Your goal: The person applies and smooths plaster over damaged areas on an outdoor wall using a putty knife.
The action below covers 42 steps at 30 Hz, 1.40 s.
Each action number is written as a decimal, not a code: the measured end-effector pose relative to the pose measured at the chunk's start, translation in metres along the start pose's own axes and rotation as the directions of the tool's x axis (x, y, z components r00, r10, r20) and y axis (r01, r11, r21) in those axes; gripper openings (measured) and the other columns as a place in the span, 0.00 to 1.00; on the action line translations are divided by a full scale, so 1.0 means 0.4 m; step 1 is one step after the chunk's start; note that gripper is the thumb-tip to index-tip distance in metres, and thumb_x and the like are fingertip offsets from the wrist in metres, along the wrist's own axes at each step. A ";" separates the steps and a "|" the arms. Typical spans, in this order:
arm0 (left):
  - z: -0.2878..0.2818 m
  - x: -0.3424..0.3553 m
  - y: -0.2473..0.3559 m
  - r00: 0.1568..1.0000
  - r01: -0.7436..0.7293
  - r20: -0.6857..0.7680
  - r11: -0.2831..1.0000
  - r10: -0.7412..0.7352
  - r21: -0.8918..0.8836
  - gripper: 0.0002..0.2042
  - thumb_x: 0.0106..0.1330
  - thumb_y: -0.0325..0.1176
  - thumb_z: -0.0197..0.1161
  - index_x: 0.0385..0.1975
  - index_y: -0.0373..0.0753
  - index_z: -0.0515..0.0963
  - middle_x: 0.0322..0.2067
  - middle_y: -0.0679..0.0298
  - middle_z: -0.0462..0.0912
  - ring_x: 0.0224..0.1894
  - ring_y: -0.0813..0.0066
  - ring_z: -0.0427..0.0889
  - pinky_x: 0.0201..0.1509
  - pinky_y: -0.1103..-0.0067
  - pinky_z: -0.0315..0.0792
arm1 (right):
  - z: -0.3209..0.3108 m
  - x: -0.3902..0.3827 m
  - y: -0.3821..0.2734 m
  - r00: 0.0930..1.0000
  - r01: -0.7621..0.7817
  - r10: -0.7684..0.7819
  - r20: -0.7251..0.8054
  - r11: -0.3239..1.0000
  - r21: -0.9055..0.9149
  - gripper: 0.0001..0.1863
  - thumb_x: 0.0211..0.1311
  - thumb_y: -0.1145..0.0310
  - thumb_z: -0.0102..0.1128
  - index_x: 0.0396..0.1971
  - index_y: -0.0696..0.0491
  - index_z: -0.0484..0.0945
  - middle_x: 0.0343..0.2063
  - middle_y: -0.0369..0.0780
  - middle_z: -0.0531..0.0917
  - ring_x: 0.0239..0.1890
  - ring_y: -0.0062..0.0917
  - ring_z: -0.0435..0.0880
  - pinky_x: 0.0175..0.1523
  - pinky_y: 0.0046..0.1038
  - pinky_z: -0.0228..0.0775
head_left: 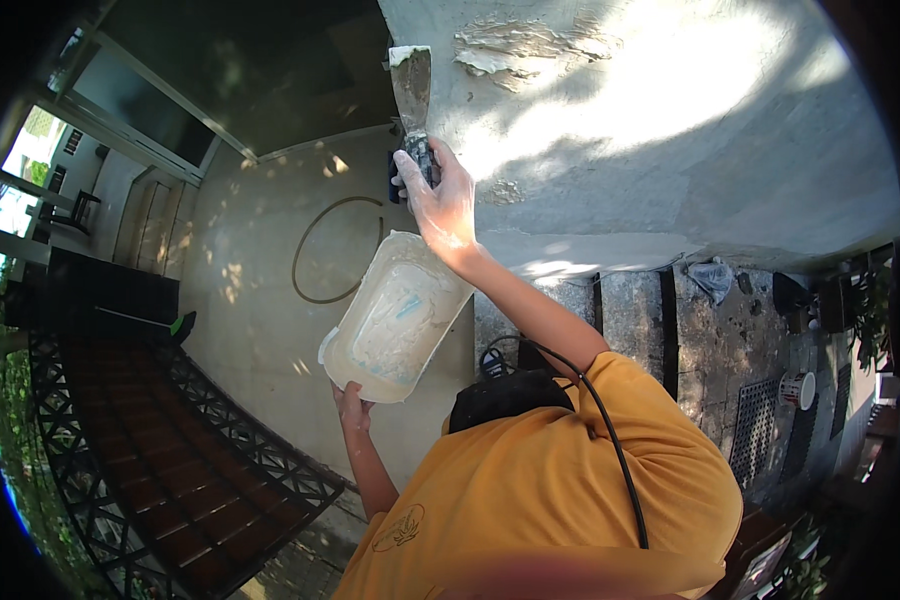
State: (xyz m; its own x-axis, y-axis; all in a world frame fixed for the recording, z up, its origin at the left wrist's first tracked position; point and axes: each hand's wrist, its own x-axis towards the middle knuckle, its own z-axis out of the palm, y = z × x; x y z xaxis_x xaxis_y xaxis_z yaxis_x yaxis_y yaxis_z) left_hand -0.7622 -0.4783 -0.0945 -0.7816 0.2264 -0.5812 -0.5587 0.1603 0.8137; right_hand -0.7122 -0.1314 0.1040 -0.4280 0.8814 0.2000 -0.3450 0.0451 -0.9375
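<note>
My right hand (438, 195), smeared with white, is closed round the handle of a putty knife (413, 92). The blade points away from me beside the edge of the grey wall (610, 190), with white paste along its tip. Lower down, my left hand (352, 408) grips the near end of a white plastic tub (395, 315), which is tilted and coated inside with whitish paste. A thick, rough patch of putty (530, 50) clings to the upper wall, to the right of the blade. A smaller rough patch (500, 191) sits right of my right hand.
A hose (297, 255) lies curled on the pale floor (240, 330). Dark metal latticework (180, 460) borders the lower left. Steps (630, 330) run along the right, with a plastic bag (711, 280) and a white bucket (797, 391) beyond. A black cable (610, 430) crosses my shoulder.
</note>
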 end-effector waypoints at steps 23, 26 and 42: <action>0.088 0.050 -0.008 0.953 0.079 0.289 0.995 -0.091 0.053 0.40 0.53 0.26 0.51 0.72 0.49 0.53 0.60 0.53 0.70 0.57 0.53 0.79 0.47 0.60 0.84 | -0.502 0.225 -0.369 0.610 0.551 -0.343 0.715 -0.465 -0.693 0.22 0.66 0.62 0.60 0.59 0.46 0.73 0.37 0.35 0.79 0.37 0.29 0.82 0.43 0.32 0.80; 0.087 0.055 -0.011 0.945 0.100 0.306 0.994 -0.112 0.055 0.39 0.53 0.26 0.51 0.71 0.49 0.53 0.60 0.54 0.71 0.56 0.53 0.79 0.47 0.61 0.85 | -0.502 0.171 -0.429 0.684 0.471 -0.315 0.657 -0.497 -0.729 0.21 0.64 0.63 0.60 0.56 0.48 0.73 0.34 0.34 0.78 0.38 0.26 0.82 0.43 0.30 0.80; 0.119 0.062 -0.015 0.953 0.044 0.300 0.999 -0.040 -0.006 0.37 0.54 0.25 0.51 0.69 0.48 0.56 0.57 0.55 0.72 0.53 0.57 0.81 0.45 0.65 0.85 | -0.562 0.174 -0.466 0.646 0.544 -0.292 0.705 -0.473 -0.693 0.19 0.67 0.62 0.59 0.56 0.46 0.73 0.31 0.36 0.77 0.34 0.29 0.82 0.38 0.31 0.80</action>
State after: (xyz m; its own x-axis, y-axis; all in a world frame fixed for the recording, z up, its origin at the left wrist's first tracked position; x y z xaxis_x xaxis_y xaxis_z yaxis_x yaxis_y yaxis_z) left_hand -0.7651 -0.4280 -0.1136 -0.6395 0.4974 -0.5862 -0.5941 0.1642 0.7875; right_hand -0.4900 0.0273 0.2286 -0.7652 0.2245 0.6034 0.5095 0.7841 0.3544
